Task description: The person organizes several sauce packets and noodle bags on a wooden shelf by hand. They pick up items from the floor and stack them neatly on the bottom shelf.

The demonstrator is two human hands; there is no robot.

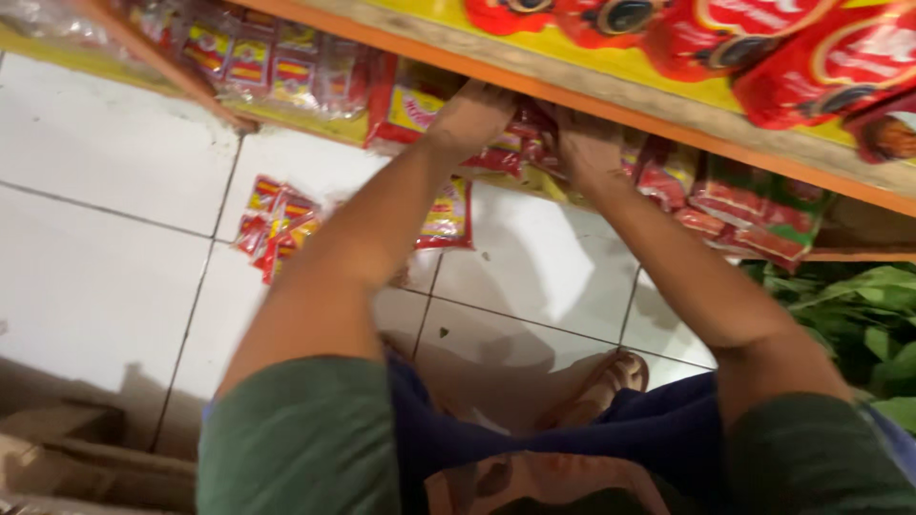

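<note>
Hands: both are reached under the orange-edged shelf (611, 105); the left hand (474, 114) is laid on red and yellow sachets (496, 153), the right hand (584, 148) is pressed into the same row, but whether the fingers are closed on a sachet cannot be told.
Sachets: hung or stacked beneath the shelf lip, just above the white tiled floor (95, 267).
Handling: judged light, thin and crinkly, likely slippery; best pinched by a flat sealed edge, not squeezed.
Floor: a loose sachet strip (277, 224) is left lying on the tiles.
Nearby: green leaves (859, 324) are seen at right.
</note>
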